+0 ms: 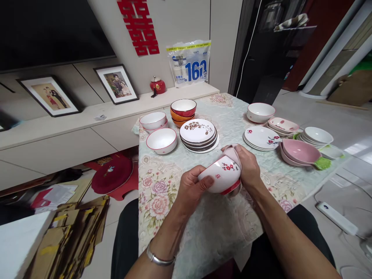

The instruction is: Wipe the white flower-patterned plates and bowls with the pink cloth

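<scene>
A white bowl [218, 176] with red flowers and a red foot is tilted on its side above the near part of the table. My left hand [194, 185] grips its left side, thumb on the outer wall. At the upper right rim, my right hand [246, 164] presses a pale pink cloth [232, 153] over the edge; the fingers inside the bowl are hidden. Just beyond the bowl stands a stack of plates [198, 131], the top one with a brown flower. A white bowl [161, 141] with a red rim sits left of that stack.
Orange and red bowls [183, 107] are stacked at the back. On the right are flowered plates [261, 138], a white bowl [260, 112], pink leaf-shaped dishes [302, 151] and small white bowls [318, 135]. A red stool [113, 174] and flattened cardboard [66, 236] lie left of the table.
</scene>
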`<act>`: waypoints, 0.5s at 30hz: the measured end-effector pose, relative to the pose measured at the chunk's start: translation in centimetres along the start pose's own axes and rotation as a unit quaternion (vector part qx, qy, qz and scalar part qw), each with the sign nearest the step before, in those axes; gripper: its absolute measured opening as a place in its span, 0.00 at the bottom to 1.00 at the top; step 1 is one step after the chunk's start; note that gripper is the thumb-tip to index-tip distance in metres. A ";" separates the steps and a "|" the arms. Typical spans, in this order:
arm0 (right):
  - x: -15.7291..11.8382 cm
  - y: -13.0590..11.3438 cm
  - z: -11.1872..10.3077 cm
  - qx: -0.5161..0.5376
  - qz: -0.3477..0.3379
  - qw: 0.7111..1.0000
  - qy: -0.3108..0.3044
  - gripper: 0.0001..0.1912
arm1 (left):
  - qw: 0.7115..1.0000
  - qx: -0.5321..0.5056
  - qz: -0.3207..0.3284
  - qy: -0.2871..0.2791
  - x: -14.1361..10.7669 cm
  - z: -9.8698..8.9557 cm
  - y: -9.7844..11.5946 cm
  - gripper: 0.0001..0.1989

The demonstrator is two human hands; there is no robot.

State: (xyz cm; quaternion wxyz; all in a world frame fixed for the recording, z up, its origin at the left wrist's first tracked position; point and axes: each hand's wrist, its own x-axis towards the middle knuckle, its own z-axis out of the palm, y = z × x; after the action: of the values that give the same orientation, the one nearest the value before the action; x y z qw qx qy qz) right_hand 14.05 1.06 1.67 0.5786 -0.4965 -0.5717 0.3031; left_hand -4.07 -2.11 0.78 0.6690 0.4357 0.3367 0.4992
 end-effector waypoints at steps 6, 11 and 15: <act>-0.6 -0.4 0.9 -0.039 -0.022 0.998 0.039 0.21 | 0.990 -0.127 -0.001 0.056 0.2 1.3 0.5 0.16; -2.2 -0.8 2.6 -0.144 -0.212 0.966 0.047 0.20 | 0.987 -0.129 0.024 0.096 0.3 1.4 0.2 0.16; -2.9 -0.7 3.5 -0.196 -0.305 0.932 0.015 0.26 | 0.980 -0.141 0.055 0.132 0.6 1.4 0.3 0.15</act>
State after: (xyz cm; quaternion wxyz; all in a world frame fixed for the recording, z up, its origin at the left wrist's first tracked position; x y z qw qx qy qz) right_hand 10.03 -1.04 0.78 0.5432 -0.4064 -0.7346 -0.0133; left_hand -2.82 -1.88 1.56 0.6451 0.2850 0.3241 0.6305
